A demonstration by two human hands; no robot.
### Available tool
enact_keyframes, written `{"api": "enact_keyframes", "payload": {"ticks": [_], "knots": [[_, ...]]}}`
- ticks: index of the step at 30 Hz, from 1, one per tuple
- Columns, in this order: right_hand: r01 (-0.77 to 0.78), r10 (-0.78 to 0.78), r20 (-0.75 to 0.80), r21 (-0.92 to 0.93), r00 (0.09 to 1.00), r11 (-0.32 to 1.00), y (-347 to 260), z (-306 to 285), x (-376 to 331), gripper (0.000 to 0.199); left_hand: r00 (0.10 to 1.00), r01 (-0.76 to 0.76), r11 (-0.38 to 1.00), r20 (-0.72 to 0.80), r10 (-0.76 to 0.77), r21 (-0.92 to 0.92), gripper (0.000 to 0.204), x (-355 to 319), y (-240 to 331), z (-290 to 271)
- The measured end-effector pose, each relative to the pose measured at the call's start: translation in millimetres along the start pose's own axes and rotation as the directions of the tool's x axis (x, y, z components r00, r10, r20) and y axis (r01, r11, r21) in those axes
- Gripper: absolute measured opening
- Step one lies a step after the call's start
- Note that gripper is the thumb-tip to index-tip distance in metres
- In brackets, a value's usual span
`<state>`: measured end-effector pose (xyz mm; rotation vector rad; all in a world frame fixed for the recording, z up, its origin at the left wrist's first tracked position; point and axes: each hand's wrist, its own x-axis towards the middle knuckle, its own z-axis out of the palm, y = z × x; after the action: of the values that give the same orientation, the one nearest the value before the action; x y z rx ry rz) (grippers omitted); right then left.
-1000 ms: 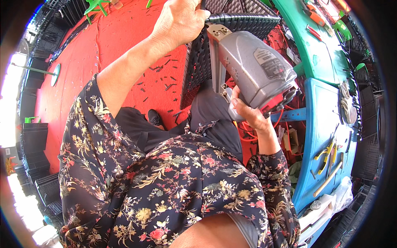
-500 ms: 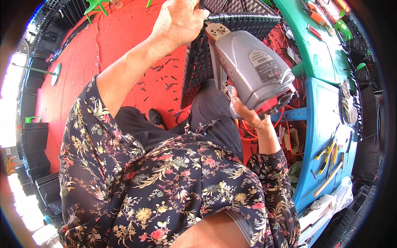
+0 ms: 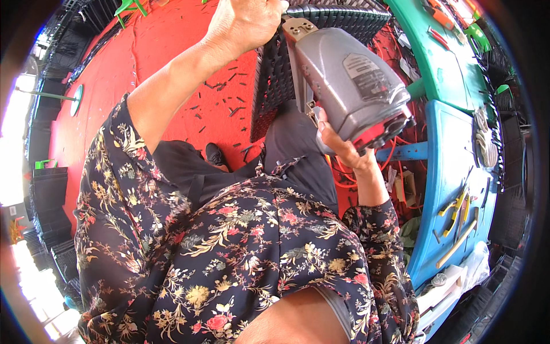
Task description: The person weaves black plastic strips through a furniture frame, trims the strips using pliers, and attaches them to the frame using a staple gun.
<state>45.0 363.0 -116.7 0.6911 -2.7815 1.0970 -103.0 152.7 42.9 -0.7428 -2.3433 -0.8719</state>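
Note:
A grey pneumatic staple gun [image 3: 341, 69] is held in my right hand [image 3: 346, 146], whose fingers wrap round it low down, partly hidden by its body. The gun's nose points up and left, at the near edge of a black woven wicker piece [image 3: 266, 94]; whether it touches cannot be told. My left hand [image 3: 246, 26] is closed at that edge, just left of the nose. Its fingertips are partly cut off by the picture's top, and what they grip is hidden. The wicker piece stands in front of my knee, its long side sloping down beside my leg.
Cut black strips [image 3: 229, 106] litter the red floor [image 3: 166, 34]. To the right stand a green table [image 3: 452, 74] and a blue table [image 3: 441, 143] with pliers [image 3: 455, 215], a wooden-handled tool [image 3: 455, 246] and a coil of cord [image 3: 486, 140]. Orange hose [image 3: 344, 175] runs beneath.
The wicker piece, the staple gun and both hands sit slightly higher in the picture. My hold on the gun looks the same.

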Motion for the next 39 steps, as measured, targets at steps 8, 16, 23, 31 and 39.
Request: {"api": "enact_keyframes", "payload": {"ticks": [8,16,23,31,39], "knots": [[-0.115,0.433,-0.12,0.871,0.894,0.478,-46,-36,-6,0.012,0.99,0.122,0.986,0.087,-0.112,-0.114,0.024,3,1,-5],[-0.029,0.45,-0.508,0.638,0.735,0.769,-42,-119,-39,0.014,0.995,0.027,1.0,0.098,-0.029,0.014,0.027,-6,-20,-7],[-0.566,0.596,-0.54,0.246,0.594,0.787,-13,-191,-71,0.084,0.977,0.026,0.995,0.213,-0.004,-0.101,0.022,-44,-30,-44],[-0.903,0.742,-0.516,-0.219,0.428,0.369,90,-209,-82,0.079,0.965,0.092,0.975,0.258,-0.038,-0.204,0.012,-85,-61,-62],[-0.831,0.499,-0.682,-0.32,0.535,0.455,131,-222,-99,0.066,0.974,0.145,0.946,0.212,-0.085,-0.288,0.009,-114,-67,-73]]}}
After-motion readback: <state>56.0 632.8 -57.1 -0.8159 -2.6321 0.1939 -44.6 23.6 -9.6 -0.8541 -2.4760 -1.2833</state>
